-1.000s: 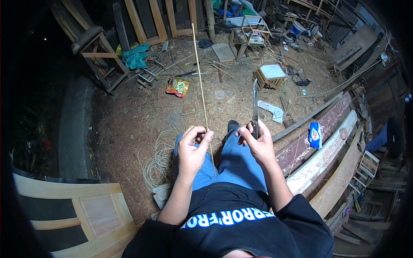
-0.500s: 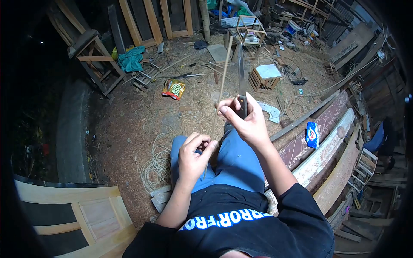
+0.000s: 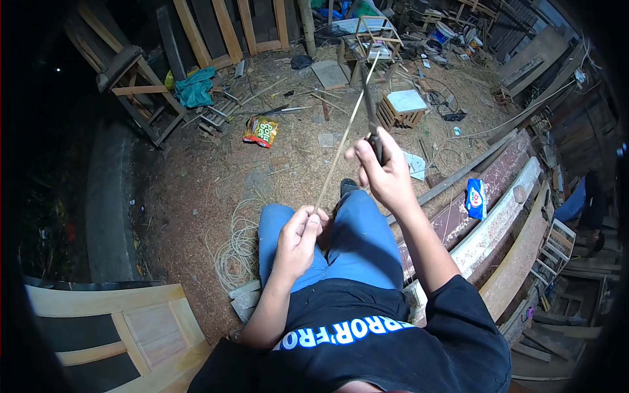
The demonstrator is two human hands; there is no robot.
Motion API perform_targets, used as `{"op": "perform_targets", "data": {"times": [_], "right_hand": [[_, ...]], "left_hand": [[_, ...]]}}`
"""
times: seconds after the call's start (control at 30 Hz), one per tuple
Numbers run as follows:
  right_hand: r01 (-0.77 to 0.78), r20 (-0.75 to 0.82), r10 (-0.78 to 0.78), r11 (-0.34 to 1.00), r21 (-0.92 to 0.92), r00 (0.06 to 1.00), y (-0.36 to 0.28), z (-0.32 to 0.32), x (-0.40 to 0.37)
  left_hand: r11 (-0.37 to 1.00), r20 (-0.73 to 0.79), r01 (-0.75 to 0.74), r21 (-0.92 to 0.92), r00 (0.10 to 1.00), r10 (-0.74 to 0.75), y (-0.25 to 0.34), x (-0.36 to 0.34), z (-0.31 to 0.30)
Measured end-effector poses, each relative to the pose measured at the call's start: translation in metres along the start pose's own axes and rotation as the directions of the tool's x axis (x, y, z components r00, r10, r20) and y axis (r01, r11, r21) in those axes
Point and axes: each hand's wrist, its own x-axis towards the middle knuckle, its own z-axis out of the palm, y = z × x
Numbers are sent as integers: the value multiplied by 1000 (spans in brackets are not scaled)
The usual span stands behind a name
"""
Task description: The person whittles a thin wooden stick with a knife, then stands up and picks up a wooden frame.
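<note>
My left hand (image 3: 298, 242) is closed in a pinch around the lower end of a thin, pale wooden strip (image 3: 348, 131). The strip slants up and to the right, away from my lap. Wrapped round the dark handle of a knife, my right hand (image 3: 389, 175) is higher and to the right. The knife's blade (image 3: 368, 99) points up and away, overlapping the upper part of the strip in this view. Both hands are above my knees, in blue trousers (image 3: 357, 252).
A coil of thin strips (image 3: 234, 252) lies left of my legs. Ahead are a snack bag (image 3: 261, 131) and a slatted wooden crate (image 3: 401, 109). Long boards (image 3: 501, 219) with a blue packet (image 3: 476, 199) run along the right. A panelled wooden door (image 3: 154, 327) is at lower left.
The strip has swung from nearly upright to leaning right, now crossing the blade. My right hand has shifted right and slightly up with the knife; the left fingers have turned around the strip.
</note>
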Motion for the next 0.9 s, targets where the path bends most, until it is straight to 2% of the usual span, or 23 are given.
{"op": "perform_targets", "data": {"times": [0.1, 0.13, 0.23, 0.4, 0.5, 0.6, 0.67, 0.9], "right_hand": [[120, 131, -94, 971, -206, 987, 12, -6, -13], [167, 161, -116, 921, -352, 980, 12, -6, -18], [351, 298, -225, 799, -489, 928, 7, -7, -29], [466, 353, -320, 733, -495, 879, 10, -6, -40], [481, 351, -339, 721, -499, 873, 10, -7, -41], [502, 373, -347, 696, -513, 861, 1, -6, -44], [501, 372, -344, 695, -517, 862, 0, -6, -46], [529, 314, -426, 654, -541, 848, -4, -3, -51]], "left_hand": [[995, -5, 94, -34, 996, -94, 9, 1, -6], [997, -16, 76, -18, 997, -76, 12, 2, -6], [999, -35, 45, 9, 998, -44, 19, 3, -4], [999, -62, 44, -2, 997, -44, 24, 2, 0], [997, -102, -17, 79, 994, 25, 23, 3, 3], [978, -156, 1, 208, 987, 32, 28, 0, 7], [954, -174, -54, 296, 979, 110, 27, -1, 8], [858, -175, -139, 495, 951, 255, 46, -8, 11]]}}
